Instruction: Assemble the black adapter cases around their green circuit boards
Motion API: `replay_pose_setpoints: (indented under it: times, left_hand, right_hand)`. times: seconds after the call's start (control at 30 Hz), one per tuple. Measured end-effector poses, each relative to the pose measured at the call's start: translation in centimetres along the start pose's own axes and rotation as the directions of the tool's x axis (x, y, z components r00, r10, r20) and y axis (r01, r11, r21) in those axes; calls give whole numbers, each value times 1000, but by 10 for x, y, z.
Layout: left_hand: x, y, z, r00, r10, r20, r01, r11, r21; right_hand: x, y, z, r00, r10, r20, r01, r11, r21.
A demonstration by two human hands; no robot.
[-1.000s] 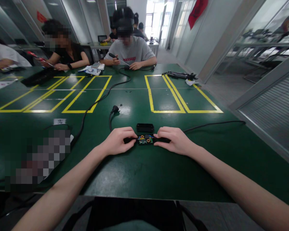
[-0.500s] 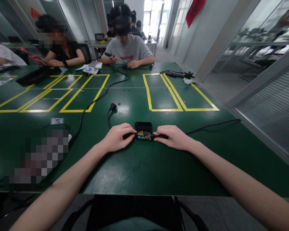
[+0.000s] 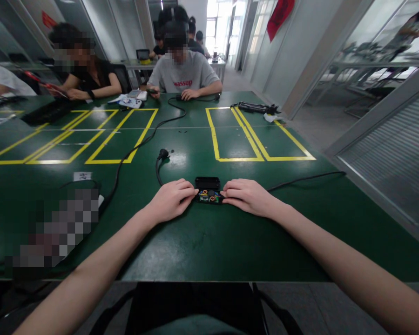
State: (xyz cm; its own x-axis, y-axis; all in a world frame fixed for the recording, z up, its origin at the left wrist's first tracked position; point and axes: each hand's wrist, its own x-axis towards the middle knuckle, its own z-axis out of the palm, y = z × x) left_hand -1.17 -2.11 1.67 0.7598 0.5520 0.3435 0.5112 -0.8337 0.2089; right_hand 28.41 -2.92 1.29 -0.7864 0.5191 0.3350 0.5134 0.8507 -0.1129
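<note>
An opened power adapter lies on the green table in front of me, its circuit board and copper-coloured coils exposed. Just behind it sits a black cover half, hollow side showing. My left hand is closed at the adapter's left end, thumb and fingertips pinched together. At the opposite end my right hand pinches in the same way. A black cord with a plug comes out from behind my left hand. Another black cord runs off to the right behind my right hand. My fingers hide where both cords enter.
Pixelated power-strip-like object lies at left, beside a long black cable. Yellow tape marks rectangles on the table. Across it a person in grey handles a cord. A black folded device lies at far right.
My left fingers have closed in tighter at the adapter's end, covering the dark cord seen between them before. My right fingers have also drawn together. The person opposite has lowered one hand.
</note>
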Motion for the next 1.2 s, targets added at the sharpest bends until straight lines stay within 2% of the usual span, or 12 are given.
replay_pose_setpoints:
  times: [0.17, 0.27, 0.37, 0.43, 0.5, 0.63, 0.8, 1.03, 1.2]
  left_hand:
    - [-1, 2, 1, 997, -67, -44, 66, 998, -14]
    - [1, 1, 3, 985, -155, -73, 155, 988, -17]
    - [4, -1, 8, 979, -206, -13, 206, 979, 2]
    - [7, -2, 12, 979, -203, 23, 203, 979, -11]
    - [8, -3, 16, 982, -190, 15, 190, 981, -36]
    - [7, -4, 17, 987, -158, -38, 155, 985, -82]
    - [5, -5, 16, 986, -152, -69, 144, 983, -116]
    - [4, -4, 15, 973, -228, -46, 218, 963, -158]
    - [3, -2, 13, 967, -253, -12, 238, 925, -297]
  right_hand:
    - [-3, 5, 5, 996, 30, -80, -27, 999, 30]
    - [-2, 7, 10, 966, 180, -187, -177, 984, 35]
    - [3, 5, 17, 942, 288, -173, -284, 958, 47]
    - [6, 4, 22, 948, 294, -124, -283, 954, 96]
    - [7, 2, 24, 944, 304, -128, -279, 943, 184]
    - [7, 0, 24, 896, 400, -194, -298, 864, 406]
    - [8, 1, 23, 850, 488, -198, -293, 750, 593]
    - [9, 0, 26, 786, 564, -253, -279, 689, 669]
    - [8, -2, 25, 781, 561, -276, -278, 707, 651]
